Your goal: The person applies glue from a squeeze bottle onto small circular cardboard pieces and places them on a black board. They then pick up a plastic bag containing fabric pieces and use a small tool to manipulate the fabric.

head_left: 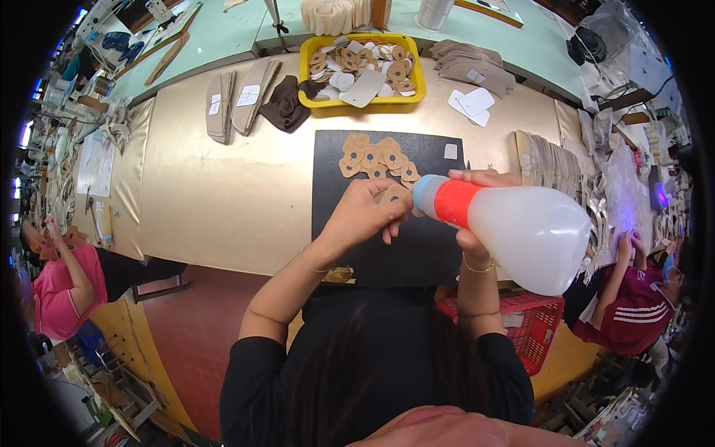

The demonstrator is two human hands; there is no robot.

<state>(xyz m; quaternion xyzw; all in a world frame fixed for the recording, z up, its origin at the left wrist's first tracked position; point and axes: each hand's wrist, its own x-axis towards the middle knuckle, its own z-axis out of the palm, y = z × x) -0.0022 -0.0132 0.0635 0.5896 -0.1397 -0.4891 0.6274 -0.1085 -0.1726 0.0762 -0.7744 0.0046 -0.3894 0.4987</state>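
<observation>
- The left hand (pixel 363 214) pinched a small tan piece (pixel 395 194) above the black mat (pixel 439 246).
- The right hand (pixel 477 223) gripped a translucent squeeze bottle (pixel 532 231), nozzle touching the piece.
- More tan pieces (pixel 376 158) lay on the mat.

One head-worn fisheye camera looked steeply down from above the person's own chest, facing forward over the tabletop (pixel 223 201). It sat close to the hands, while the far edges of the room curved around the rim.
</observation>
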